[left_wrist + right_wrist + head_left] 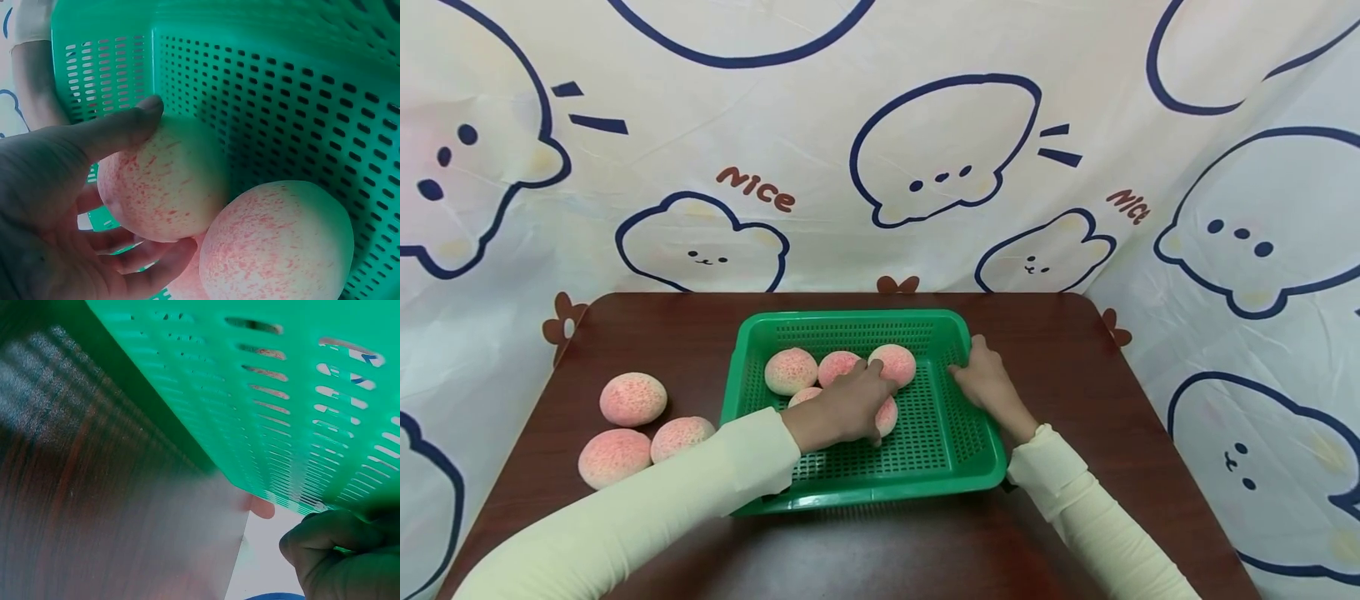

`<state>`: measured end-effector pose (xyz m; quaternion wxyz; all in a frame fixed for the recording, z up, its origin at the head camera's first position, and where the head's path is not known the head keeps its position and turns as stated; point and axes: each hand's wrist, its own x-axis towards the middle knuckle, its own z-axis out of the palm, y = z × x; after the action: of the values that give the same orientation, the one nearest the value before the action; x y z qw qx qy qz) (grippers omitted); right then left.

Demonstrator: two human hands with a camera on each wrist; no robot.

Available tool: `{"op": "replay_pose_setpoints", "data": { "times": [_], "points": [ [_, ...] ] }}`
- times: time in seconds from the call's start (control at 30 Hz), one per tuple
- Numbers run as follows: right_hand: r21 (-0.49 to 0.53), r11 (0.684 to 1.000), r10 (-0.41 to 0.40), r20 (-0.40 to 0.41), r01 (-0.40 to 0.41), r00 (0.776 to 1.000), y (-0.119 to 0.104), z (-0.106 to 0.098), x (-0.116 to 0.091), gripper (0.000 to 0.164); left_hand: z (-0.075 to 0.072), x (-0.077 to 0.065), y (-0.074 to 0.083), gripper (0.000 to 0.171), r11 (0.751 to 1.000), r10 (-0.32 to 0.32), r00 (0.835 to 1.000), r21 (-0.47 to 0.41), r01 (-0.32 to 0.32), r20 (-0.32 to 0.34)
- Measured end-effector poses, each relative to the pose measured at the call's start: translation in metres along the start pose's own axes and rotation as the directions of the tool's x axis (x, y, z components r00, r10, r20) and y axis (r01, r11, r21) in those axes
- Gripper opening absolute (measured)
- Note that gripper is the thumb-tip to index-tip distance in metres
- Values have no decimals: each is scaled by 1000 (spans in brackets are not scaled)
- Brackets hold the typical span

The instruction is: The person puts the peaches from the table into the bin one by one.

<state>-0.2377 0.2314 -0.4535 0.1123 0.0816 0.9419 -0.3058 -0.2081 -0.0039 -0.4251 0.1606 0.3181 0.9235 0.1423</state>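
My left hand [853,404] reaches down into a green plastic basket [865,498] and grips a pink-speckled peach [887,416]. In the left wrist view the thumb lies along the top of this peach [165,187], with the fingers curled round its other side. Another peach [278,247] sits close beside it. More peaches lie in the basket, including one at the back left [792,372] and one at the back right [892,365]; my left hand partly hides others. My right hand [988,379] holds the basket's right rim, its thumb on the inner side.
On the brown table [1075,392], three peaches stand left of the basket: an upper one [633,399], a lower one [615,458] and one [682,437] partly behind my left sleeve. A cartoon-printed cloth [820,250] hangs behind and at the sides.
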Motion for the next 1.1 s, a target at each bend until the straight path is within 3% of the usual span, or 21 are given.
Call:
{"op": "replay_pose_setpoints", "data": {
  "times": [0.37,0.63,0.93,1.1],
  "points": [
    [1,1000,4,-1,-4,1000,-1,0,1,69,4,1,-2,53,999,15,1000,48,-16,22],
    [5,1000,7,6,-7,1000,-2,-1,0,68,8,3,-2,65,992,35,999,124,-39,36],
    [1,1000,12,7,-12,1000,-3,-1,0,67,8,2,-2,56,989,44,999,138,-48,32],
    [-2,1000,14,5,-14,1000,-2,-1,0,68,7,1,-2,70,987,43,998,156,-48,36]
  ]
}}
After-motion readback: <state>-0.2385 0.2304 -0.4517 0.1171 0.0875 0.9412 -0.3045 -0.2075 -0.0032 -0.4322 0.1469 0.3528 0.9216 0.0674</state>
